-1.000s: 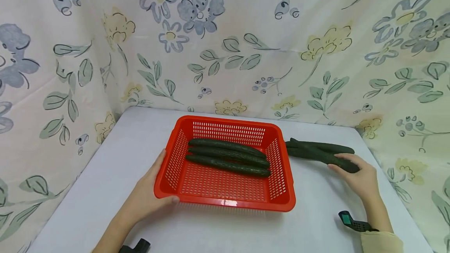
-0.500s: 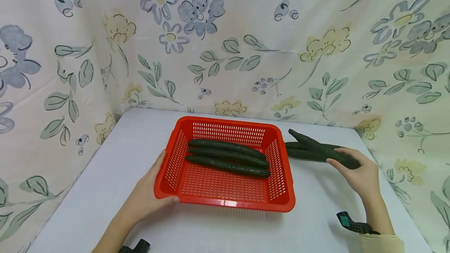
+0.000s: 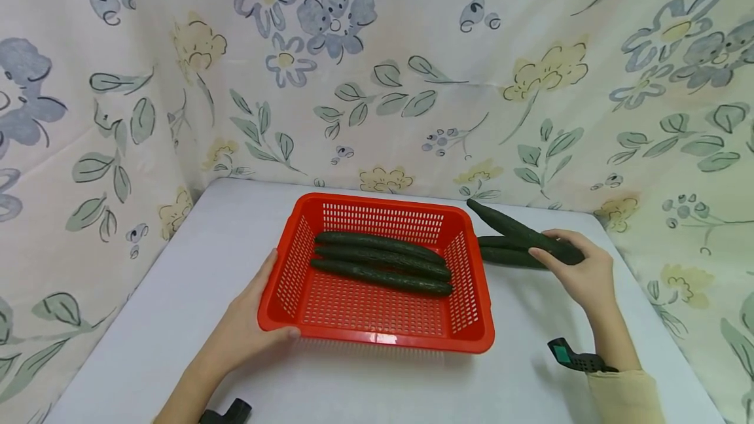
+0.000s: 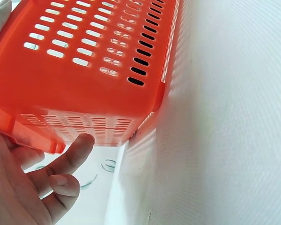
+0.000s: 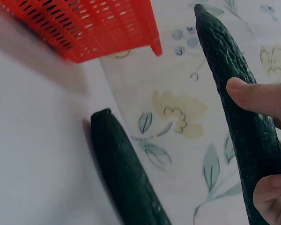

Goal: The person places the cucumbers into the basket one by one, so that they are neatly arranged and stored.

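Observation:
My right hand (image 3: 584,273) grips one dark green cucumber (image 3: 505,224) near its right end, with thumb and fingers on opposite sides. This cucumber is tilted, its far tip raised beside the basket's back right corner. Under it, two more cucumbers (image 3: 510,256) lie on the table, partly covered by it. In the right wrist view the held cucumber (image 5: 234,108) is apart from a lying cucumber (image 5: 124,168). My left hand (image 3: 247,322) holds the red plastic basket (image 3: 353,336) at its left front corner, thumb on the rim. Three cucumbers (image 3: 383,264) lie side by side inside.
The white table (image 3: 177,293) ends at a floral curtain (image 3: 377,116) behind and at both sides. A black strap device (image 3: 580,360) sits on the right wrist, and a black device (image 3: 228,412) shows by the left wrist.
My right hand has lifted the cucumber off the other two and moved it left and back, raising its far tip. The left hand and the basket stay put.

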{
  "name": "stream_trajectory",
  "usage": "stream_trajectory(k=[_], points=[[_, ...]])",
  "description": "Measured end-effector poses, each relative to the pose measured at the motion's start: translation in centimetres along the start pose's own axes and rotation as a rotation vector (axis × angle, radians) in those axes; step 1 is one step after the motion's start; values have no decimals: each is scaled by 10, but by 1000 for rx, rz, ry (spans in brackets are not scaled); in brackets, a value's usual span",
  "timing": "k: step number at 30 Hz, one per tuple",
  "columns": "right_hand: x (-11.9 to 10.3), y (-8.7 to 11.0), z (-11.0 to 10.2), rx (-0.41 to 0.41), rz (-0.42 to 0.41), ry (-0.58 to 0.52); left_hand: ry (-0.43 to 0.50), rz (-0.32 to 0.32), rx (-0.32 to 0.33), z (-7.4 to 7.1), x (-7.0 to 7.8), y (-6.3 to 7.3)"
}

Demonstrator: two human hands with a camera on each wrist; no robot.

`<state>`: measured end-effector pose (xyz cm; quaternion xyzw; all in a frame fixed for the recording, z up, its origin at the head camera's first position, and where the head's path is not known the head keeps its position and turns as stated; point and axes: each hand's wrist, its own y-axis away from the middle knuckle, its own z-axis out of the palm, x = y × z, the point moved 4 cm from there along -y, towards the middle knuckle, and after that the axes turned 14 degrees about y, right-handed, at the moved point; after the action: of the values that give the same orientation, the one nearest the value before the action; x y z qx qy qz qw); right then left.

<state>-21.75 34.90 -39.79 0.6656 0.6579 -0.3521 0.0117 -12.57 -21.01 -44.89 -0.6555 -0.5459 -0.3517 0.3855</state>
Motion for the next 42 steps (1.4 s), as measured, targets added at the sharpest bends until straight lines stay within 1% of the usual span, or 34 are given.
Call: stream_trajectory(k=[6,11,16,21,27,32,35,39,42], points=[[-29,-17,4,-1,-71,-34,15,-4,-8,0,1,-1],[-56,-29,10,-35,-156,-22,16,-4,-8,0,1,-1],[-81,-41,16,-68,-211,-8,9,1,-4,1,0,0],[-106,-49,21,-102,-265,-28,-2,10,1,1,-1,0],[-140,-55,31,-136,-322,-47,-2,13,1,1,-2,0],[-165,-59,44,-167,-374,-98,2,14,-1,0,-1,-1],[-180,-61,53,-174,-419,-100,-2,17,-2,-1,0,0],[-197,-61,64,-176,-462,-90,1,16,-3,-1,-1,0],[-209,-58,71,-191,-477,-111,0,19,-4,0,-1,0]])
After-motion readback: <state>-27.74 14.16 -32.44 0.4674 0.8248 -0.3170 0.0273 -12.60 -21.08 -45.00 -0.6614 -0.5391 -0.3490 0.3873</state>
